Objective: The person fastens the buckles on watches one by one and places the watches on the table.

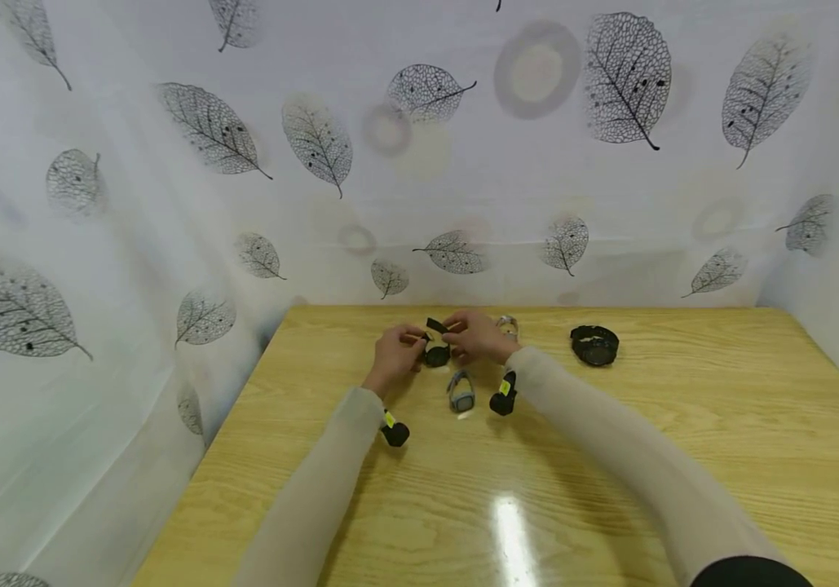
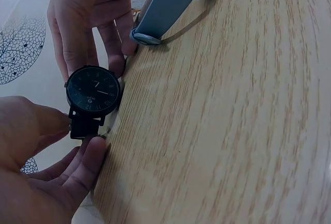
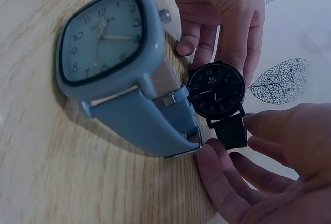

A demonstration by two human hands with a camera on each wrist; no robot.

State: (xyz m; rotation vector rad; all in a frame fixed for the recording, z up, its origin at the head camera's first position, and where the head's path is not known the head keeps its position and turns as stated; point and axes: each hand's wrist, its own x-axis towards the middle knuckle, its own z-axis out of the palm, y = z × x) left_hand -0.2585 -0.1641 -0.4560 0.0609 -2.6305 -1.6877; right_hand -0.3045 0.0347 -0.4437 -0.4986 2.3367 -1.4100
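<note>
Both hands hold a black wristwatch [image 1: 437, 355] near the far edge of the table. Its round black dial [image 2: 93, 92] has light numerals and faces the wearer. My left hand [image 1: 395, 355] pinches one strap part [image 2: 84, 127] between thumb and fingers. On the other side, my right hand [image 1: 479, 336] grips the other strap part [image 3: 231, 133], whose free end sticks up in the head view. Just in front of the hands stands a blue-grey watch [image 1: 461, 393] with a rounded square face [image 3: 106, 40] and its strap closed in a loop.
Behind my right wrist a silvery watch [image 1: 507, 326] is partly hidden. Farther right lies a black, ring-shaped thing [image 1: 595, 346] like a looped strap. The wooden table [image 1: 419, 505] ends at a leaf-patterned curtain [image 1: 463, 204] behind and at the left.
</note>
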